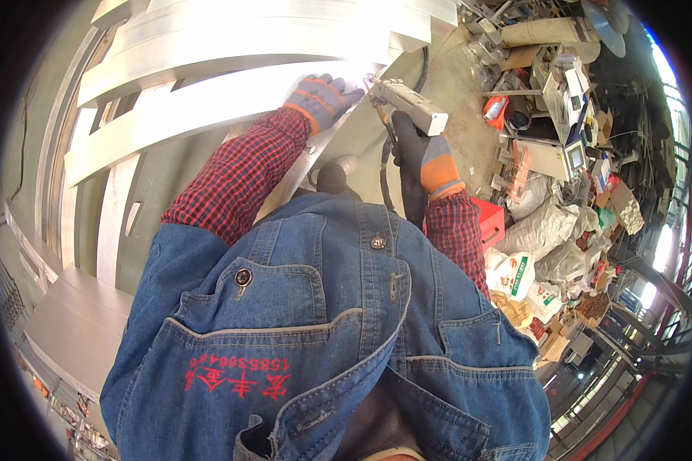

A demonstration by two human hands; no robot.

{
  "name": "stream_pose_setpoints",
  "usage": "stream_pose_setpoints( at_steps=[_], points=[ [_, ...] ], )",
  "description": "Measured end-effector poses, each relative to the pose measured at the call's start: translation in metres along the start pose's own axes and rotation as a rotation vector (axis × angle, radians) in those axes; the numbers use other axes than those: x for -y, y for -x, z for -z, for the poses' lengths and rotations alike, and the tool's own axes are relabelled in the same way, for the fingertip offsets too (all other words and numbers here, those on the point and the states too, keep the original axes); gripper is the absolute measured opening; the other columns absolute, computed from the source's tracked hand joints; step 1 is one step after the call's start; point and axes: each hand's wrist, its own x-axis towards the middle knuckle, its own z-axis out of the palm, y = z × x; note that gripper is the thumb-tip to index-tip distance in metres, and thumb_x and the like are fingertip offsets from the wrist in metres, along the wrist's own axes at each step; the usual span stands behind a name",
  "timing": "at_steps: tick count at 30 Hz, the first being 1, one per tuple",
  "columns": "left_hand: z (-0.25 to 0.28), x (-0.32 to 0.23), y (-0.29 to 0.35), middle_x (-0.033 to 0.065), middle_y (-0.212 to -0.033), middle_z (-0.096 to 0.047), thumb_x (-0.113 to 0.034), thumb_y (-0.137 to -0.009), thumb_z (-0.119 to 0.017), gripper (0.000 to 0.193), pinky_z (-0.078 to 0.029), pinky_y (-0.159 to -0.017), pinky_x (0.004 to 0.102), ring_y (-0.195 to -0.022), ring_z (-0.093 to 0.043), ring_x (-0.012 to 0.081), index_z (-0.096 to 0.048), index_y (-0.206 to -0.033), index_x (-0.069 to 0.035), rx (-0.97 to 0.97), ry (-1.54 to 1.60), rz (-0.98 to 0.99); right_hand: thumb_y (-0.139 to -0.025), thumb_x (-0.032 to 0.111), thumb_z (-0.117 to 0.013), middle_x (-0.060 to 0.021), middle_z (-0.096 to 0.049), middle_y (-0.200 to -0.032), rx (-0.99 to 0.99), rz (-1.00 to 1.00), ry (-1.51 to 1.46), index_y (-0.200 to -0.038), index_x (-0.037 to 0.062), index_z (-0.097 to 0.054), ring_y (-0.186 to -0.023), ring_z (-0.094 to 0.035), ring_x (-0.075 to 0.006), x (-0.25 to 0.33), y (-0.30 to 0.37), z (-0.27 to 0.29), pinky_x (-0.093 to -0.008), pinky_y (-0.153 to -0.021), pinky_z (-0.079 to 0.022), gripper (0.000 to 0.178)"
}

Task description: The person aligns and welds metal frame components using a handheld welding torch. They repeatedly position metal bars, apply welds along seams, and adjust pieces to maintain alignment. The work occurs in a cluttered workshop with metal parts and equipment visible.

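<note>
My right hand (pixel 423 157), in a black and orange glove, is closed round the handle of a silver handheld welding gun (pixel 411 106). The gun's narrow nozzle points left, close to the end of a bright metal bar. A dark cable hangs down beside the gun. My left hand (pixel 323 100), in a grey and orange glove, lies on the pale metal bar (pixel 184 115) just left of the nozzle, its fingers stretched out over the surface. White glare washes out the metal above both hands, so the exact contact at the nozzle tip is hard to make out.
More metal bars (pixel 161 42) lie side by side at the upper left, with gaps between them. A red box (pixel 490 223) stands right of my right forearm. Plastic sacks (pixel 542 230), cartons and scrap pile up along the right. A flat metal panel (pixel 77 323) is at the lower left.
</note>
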Motion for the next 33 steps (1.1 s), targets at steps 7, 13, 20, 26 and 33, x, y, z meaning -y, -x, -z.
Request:
stream_pose_setpoints(
  at_steps=[7, 13, 20, 26, 33],
  points=[
    [-0.006, 0.001, 0.0, 0.0127, -0.137, -0.074, -0.011, -0.112, -0.056, 0.057, -0.058, -0.109, 0.0483, -0.127, -0.072, 0.0358, -0.058, -0.166, -0.027, -0.045, -0.015, -0.009, -0.108, 0.037, -0.075, -0.0081, -0.071, -0.083, -0.006, -0.002, -0.014, -0.129, -0.0017, -0.074, -0.065, -0.068, -0.0164, -0.005, 0.005, 0.002, -0.0364, -0.053, -0.053, 0.044],
    [-0.017, 0.006, 0.002, 0.0092, -0.129, -0.075, -0.016, -0.112, -0.057, 0.045, -0.058, -0.105, 0.0475, -0.122, -0.073, 0.0324, -0.065, -0.155, -0.025, -0.136, -0.006, -0.019, -0.108, 0.037, -0.075, -0.008, -0.071, -0.083, -0.012, 0.007, -0.021, -0.13, -0.0017, -0.074, -0.065, -0.068, -0.0163, -0.007, 0.009, 0.002, -0.0362, -0.053, -0.053, 0.044],
    [-0.026, 0.012, -0.001, 0.0072, -0.117, -0.076, -0.04, -0.111, -0.067, 0.028, -0.059, -0.099, 0.0477, -0.114, -0.073, 0.0303, -0.078, -0.125, -0.019, -0.214, 0.027, 0.004, -0.108, 0.037, -0.076, -0.0079, -0.071, -0.082, -0.021, 0.018, -0.034, -0.13, -0.0016, -0.074, -0.064, -0.067, -0.0162, -0.011, 0.009, 0.0, -0.036, -0.053, -0.052, 0.044],
    [-0.023, 0.011, 0.0, 0.008, -0.117, -0.076, -0.041, -0.111, -0.068, 0.028, -0.059, -0.1, 0.0482, -0.115, -0.074, 0.0303, -0.079, -0.121, -0.017, -0.205, 0.036, 0.019, -0.107, 0.036, -0.076, -0.0076, -0.071, -0.082, -0.014, 0.021, -0.076, -0.13, -0.0011, -0.074, -0.064, -0.066, -0.0156, -0.015, 0.011, -0.002, -0.0357, -0.054, -0.052, 0.044],
    [-0.023, 0.011, 0.0, 0.0092, -0.118, -0.074, -0.022, -0.098, -0.077, 0.026, -0.06, -0.098, 0.0481, -0.113, -0.072, 0.0311, -0.078, -0.124, -0.018, -0.216, 0.039, 0.011, -0.108, 0.039, -0.075, -0.0071, -0.072, -0.081, -0.012, 0.047, -0.046, -0.126, -0.0003, -0.075, -0.064, -0.066, -0.0154, -0.016, 0.017, -0.001, -0.0355, -0.054, -0.052, 0.043]
  ],
)
